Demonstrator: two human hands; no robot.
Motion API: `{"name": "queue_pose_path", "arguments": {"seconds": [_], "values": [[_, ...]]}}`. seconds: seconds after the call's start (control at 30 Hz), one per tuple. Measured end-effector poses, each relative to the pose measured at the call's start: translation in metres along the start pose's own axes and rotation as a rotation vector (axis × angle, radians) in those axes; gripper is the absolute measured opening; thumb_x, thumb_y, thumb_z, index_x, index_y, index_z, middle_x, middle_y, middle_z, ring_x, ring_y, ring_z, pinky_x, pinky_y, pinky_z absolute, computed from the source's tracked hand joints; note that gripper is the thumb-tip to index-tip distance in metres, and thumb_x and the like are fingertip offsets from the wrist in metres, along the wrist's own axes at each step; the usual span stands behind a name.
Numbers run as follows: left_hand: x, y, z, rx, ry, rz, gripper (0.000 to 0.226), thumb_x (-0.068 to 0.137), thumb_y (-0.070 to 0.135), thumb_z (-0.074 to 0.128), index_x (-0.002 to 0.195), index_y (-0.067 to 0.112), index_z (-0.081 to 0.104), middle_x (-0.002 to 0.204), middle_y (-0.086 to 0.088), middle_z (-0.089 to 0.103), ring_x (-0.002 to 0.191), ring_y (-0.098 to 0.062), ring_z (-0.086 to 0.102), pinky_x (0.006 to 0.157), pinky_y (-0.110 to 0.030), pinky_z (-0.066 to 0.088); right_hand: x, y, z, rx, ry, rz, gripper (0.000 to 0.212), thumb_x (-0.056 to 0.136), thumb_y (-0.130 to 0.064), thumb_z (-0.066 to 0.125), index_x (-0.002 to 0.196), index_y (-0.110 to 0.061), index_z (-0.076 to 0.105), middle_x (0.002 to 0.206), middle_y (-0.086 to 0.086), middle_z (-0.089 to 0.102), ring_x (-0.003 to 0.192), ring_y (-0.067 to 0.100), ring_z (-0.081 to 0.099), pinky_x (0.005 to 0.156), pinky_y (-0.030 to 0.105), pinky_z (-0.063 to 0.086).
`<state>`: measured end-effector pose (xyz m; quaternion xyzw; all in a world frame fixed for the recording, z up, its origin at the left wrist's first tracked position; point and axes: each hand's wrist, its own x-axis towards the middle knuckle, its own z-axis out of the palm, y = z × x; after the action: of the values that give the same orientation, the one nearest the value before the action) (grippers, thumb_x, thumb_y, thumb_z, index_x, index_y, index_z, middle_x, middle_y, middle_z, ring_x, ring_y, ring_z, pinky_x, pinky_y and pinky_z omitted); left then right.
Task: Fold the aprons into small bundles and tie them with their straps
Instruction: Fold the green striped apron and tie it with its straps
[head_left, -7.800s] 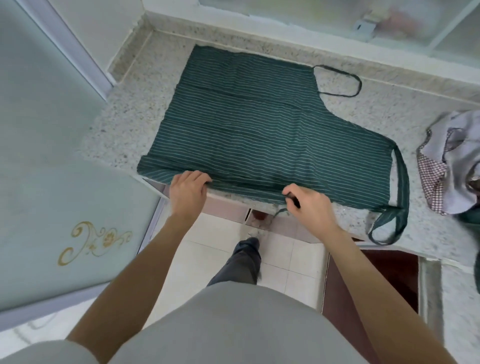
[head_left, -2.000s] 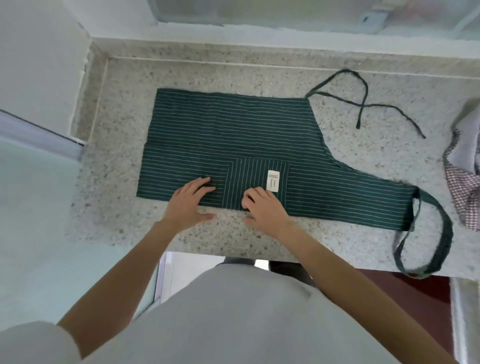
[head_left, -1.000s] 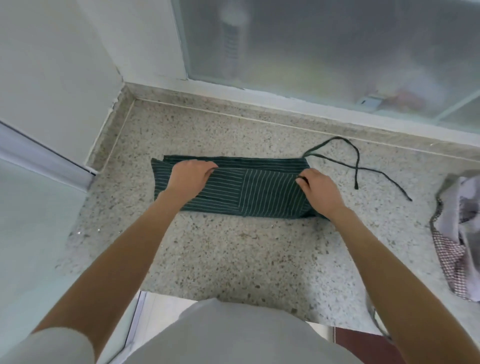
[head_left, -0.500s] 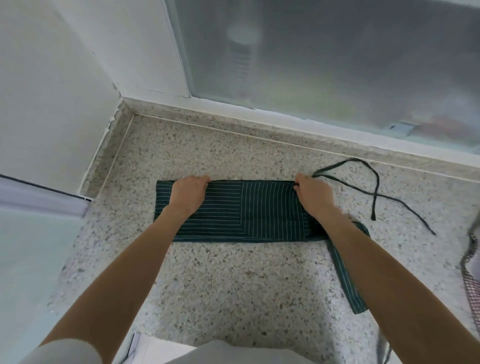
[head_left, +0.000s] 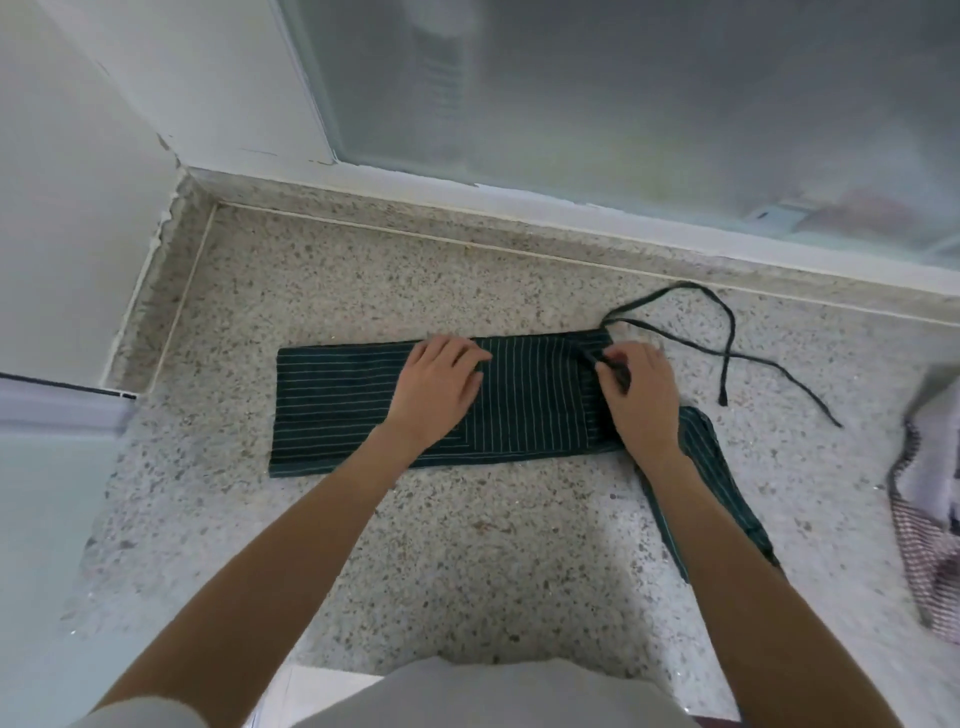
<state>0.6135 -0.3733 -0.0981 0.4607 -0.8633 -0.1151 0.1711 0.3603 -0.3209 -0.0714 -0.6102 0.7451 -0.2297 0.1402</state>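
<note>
A dark green striped apron (head_left: 332, 405) lies folded into a long narrow band on the speckled stone counter (head_left: 467, 561). My left hand (head_left: 436, 389) rests flat on the middle of the band with fingers spread. My right hand (head_left: 641, 395) sits at the band's right end and pinches a fold of the green fabric there. Thin dark waist ties (head_left: 727, 353) trail from the top right corner in a crossed loop. The wider neck strap (head_left: 727, 493) runs toward me along the counter, partly hidden under my right forearm.
A second apron (head_left: 930, 519), pale with red check trim, lies bunched at the counter's right edge. A frosted window (head_left: 623, 104) runs along the back and a white wall closes the left side. The counter's front edge is near my body.
My left hand has slid right from the band's left end to its middle. My right hand has moved from pressing the top right edge to pinching fabric at the right end.
</note>
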Motion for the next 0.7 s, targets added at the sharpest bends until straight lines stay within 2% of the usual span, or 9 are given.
{"name": "queue_pose_path", "arguments": {"seconds": [0.1, 0.17, 0.23, 0.3, 0.37, 0.43, 0.47, 0.53, 0.7], "values": [[0.003, 0.055, 0.023, -0.089, -0.258, 0.046, 0.044, 0.095, 0.040, 0.044, 0.131, 0.017, 0.049, 0.135, -0.002, 0.050, 0.128, -0.022, 0.042, 0.105, -0.039, 0.032, -0.069, 0.022, -0.014, -0.151, 0.036, 0.141, 0.025, 0.083, -0.026, 0.069, 0.096, -0.009, 0.057, 0.092, 0.008, 0.059, 0.086, 0.027, 0.052, 0.077, 0.033, 0.041], [0.000, 0.080, 0.039, -0.078, -0.465, -0.011, 0.056, 0.097, 0.046, 0.036, 0.146, 0.020, 0.027, 0.153, 0.002, 0.024, 0.142, -0.019, 0.017, 0.115, -0.042, 0.015, -0.115, 0.037, -0.017, -0.348, -0.047, 0.273, 0.041, 0.074, -0.034, 0.076, 0.100, -0.007, 0.057, 0.099, 0.013, 0.059, 0.091, 0.034, 0.054, 0.078, 0.041, 0.045], [-0.005, 0.086, 0.051, -0.016, -0.574, -0.061, 0.058, 0.099, 0.046, 0.029, 0.150, 0.025, 0.011, 0.158, 0.006, 0.006, 0.145, -0.016, -0.001, 0.116, -0.045, 0.003, -0.148, 0.048, -0.018, -0.439, -0.196, 0.423, 0.052, 0.071, -0.036, 0.078, 0.108, -0.006, 0.057, 0.112, 0.017, 0.057, 0.102, 0.038, 0.053, 0.084, 0.048, 0.046], [-0.011, 0.085, 0.056, 0.057, -0.612, -0.035, 0.057, 0.100, 0.043, 0.028, 0.150, 0.028, 0.005, 0.158, 0.009, -0.003, 0.144, -0.015, -0.009, 0.116, -0.047, 0.000, -0.172, 0.057, -0.025, -0.453, -0.284, 0.530, 0.048, 0.079, -0.035, 0.071, 0.114, -0.006, 0.056, 0.123, 0.017, 0.053, 0.112, 0.037, 0.050, 0.093, 0.047, 0.042], [-0.016, 0.077, 0.053, 0.076, -0.618, -0.018, 0.057, 0.100, 0.041, 0.029, 0.149, 0.030, 0.003, 0.157, 0.010, -0.006, 0.144, -0.014, -0.010, 0.116, -0.047, -0.001, -0.179, 0.064, -0.034, -0.460, -0.293, 0.505, 0.034, 0.086, -0.026, 0.062, 0.112, -0.005, 0.058, 0.121, 0.016, 0.056, 0.110, 0.035, 0.052, 0.094, 0.045, 0.041], [-0.022, 0.070, 0.047, 0.058, -0.623, -0.015, 0.057, 0.100, 0.040, 0.033, 0.149, 0.030, 0.007, 0.157, 0.011, -0.004, 0.144, -0.013, -0.010, 0.116, -0.048, -0.001, -0.180, 0.068, -0.051, -0.396, -0.247, 0.478, 0.023, 0.090, -0.021, 0.055, 0.106, -0.005, 0.059, 0.092, 0.012, 0.063, 0.085, 0.032, 0.059, 0.073, 0.039, 0.045], [-0.027, 0.067, 0.042, 0.041, -0.626, -0.025, 0.057, 0.099, 0.038, 0.036, 0.149, 0.030, 0.009, 0.157, 0.011, -0.002, 0.144, -0.012, -0.009, 0.116, -0.049, 0.000, -0.178, 0.067, -0.062, -0.334, -0.210, 0.491, 0.020, 0.091, -0.020, 0.052, 0.104, -0.005, 0.057, 0.074, 0.009, 0.059, 0.068, 0.030, 0.056, 0.059, 0.034, 0.040], [-0.034, 0.058, 0.034, 0.004, -0.614, -0.059, 0.056, 0.097, 0.031, 0.044, 0.147, 0.029, 0.019, 0.157, 0.012, 0.005, 0.144, -0.011, -0.005, 0.115, -0.053, 0.002, -0.163, 0.069, -0.086, -0.255, -0.083, 0.494, 0.019, 0.092, -0.019, 0.051, 0.103, -0.004, 0.054, 0.060, 0.011, 0.053, 0.053, 0.029, 0.050, 0.047, 0.030, 0.031], [-0.038, 0.044, 0.016, -0.023, -0.622, -0.151, 0.053, 0.087, 0.016, 0.055, 0.135, 0.027, 0.036, 0.152, 0.014, 0.019, 0.144, -0.008, 0.003, 0.112, -0.059, 0.003, -0.110, 0.087, -0.134, -0.144, 0.092, 0.390, 0.025, 0.093, -0.029, 0.056, 0.104, -0.008, 0.062, 0.085, 0.019, 0.068, 0.076, 0.035, 0.063, 0.066, 0.034, 0.046]]}}
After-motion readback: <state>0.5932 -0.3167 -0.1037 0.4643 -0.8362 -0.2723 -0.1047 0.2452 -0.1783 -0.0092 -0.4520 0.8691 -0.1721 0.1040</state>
